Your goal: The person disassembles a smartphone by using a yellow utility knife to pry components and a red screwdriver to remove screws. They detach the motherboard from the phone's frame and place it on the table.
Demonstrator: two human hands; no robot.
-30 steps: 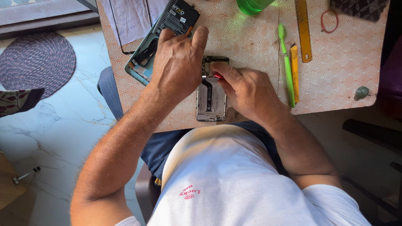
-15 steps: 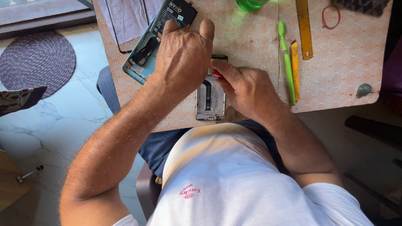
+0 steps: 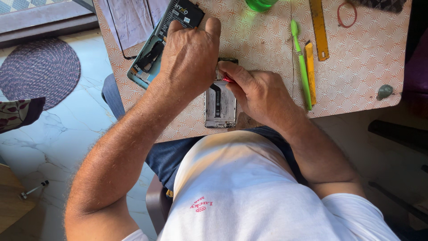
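An opened phone frame with a black ribbon cable lies on the patterned table. My left hand rests flat over its upper left part, holding it down. My right hand pinches a small red tool whose tip meets the frame's upper part. A second opened phone with a black battery lies at the upper left, partly under my left hand.
A green toothbrush, an orange-yellow cutter, a yellow ruler, a red rubber band and a green object lie on the right half. Papers sit at the upper left. A round mat lies on the marble floor.
My left hand has shifted a little up and to the right over the phone frame. My right hand with the red tool stays at the frame's top.
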